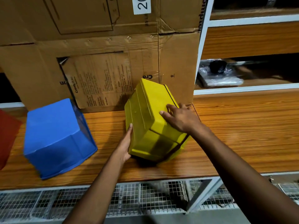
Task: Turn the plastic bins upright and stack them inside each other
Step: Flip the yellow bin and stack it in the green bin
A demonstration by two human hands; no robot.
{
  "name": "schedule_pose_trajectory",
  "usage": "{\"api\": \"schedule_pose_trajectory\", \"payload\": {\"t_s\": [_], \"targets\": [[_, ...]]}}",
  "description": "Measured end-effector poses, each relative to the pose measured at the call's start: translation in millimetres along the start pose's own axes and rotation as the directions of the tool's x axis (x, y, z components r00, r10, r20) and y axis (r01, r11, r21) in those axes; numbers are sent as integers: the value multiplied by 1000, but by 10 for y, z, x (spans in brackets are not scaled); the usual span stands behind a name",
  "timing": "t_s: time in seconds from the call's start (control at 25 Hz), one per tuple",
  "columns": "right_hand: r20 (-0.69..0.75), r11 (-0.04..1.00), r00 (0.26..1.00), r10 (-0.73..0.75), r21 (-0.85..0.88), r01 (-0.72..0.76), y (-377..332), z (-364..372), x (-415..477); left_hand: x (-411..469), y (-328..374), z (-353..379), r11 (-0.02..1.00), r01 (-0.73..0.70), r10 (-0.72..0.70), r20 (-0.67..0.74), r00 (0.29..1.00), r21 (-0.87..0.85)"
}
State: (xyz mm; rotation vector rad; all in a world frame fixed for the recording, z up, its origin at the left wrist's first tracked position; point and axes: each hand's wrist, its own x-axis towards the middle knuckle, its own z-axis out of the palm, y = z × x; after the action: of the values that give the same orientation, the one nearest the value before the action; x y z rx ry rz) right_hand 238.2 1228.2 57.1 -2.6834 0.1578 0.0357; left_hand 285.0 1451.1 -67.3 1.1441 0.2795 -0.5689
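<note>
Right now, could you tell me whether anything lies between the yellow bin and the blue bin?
Nothing but the left hand pressed against the yellow bin; otherwise bare shelf reaches the upside-down blue bin.

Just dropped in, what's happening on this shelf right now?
A person has both hands on the yellow bin: left hand against its side, right hand spread on its upturned base. It looks tilted on the wooden shelf. The blue bin beside it sits upside down, untouched; a red bin shows at the left edge.
</note>
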Motion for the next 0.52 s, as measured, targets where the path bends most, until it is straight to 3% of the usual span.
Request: {"api": "schedule_pose_trajectory", "payload": {"t_s": [0.08, 0.2, 0.36, 0.52], "targets": [[26, 993, 995, 92, 68, -93, -118, 36, -21, -95, 1, -65, 989, -135, 143, -119, 983, 66], [-171, 986, 976, 134, 126, -113, -159, 163, 31, -259, 242, -53, 863, -325, 453, -311, 835, 387], [-211, 998, 977, 24, 60, -11, -158, 55, 98, -364, 777, 14, 515, -492, 774, -134, 618, 702], [-120, 985, 981, -153, -103, 141, -117, -140, 191, -348, 1057, 75, 136, -472, 855, 137, 501, 871]]}}
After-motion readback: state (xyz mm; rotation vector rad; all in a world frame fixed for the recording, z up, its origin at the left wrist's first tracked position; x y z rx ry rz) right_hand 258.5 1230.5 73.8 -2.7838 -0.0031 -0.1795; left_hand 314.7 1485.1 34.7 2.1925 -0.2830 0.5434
